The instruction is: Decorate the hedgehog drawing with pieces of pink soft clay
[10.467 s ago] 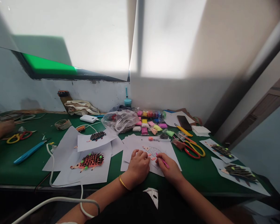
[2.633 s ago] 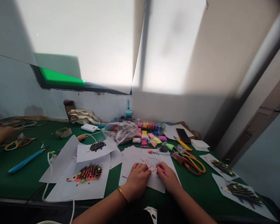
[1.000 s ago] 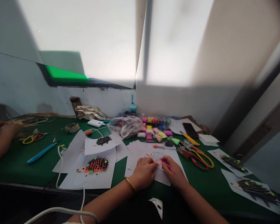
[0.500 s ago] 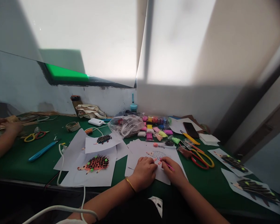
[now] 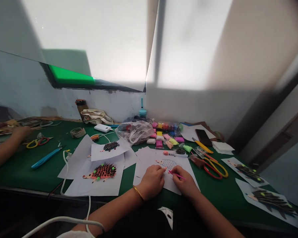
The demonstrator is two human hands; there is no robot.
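Observation:
On a white sheet (image 5: 151, 157) with a drawn hedgehog (image 5: 169, 163), whose face is filled in peach, both my hands work close together. My right hand (image 5: 185, 181) grips a thin pink modelling tool (image 5: 180, 176), its tip low on the drawing beside small bits of pink clay. My left hand (image 5: 152, 180), with a gold bracelet at the wrist, rests curled on the sheet's left part. Its fingertips are pressed together at the hedgehog's underside; what they hold, if anything, I cannot make out. Above the drawing lie a lump of coral clay (image 5: 166, 152) and a white pen (image 5: 178, 155).
Packets of coloured clay (image 5: 159, 143) and a plastic bag (image 5: 135, 132) lie behind the sheet. Scissors (image 5: 215, 168) are on the right, finished hedgehog pictures (image 5: 103, 173) on both sides. A white cable (image 5: 64, 178) crosses the left. Another person's hand (image 5: 21, 134) is far left.
My left fingertips have shifted slightly up and left around the drawing's underside. The tool's tip now shows beside them, more level than before. The other person's hand has moved right.

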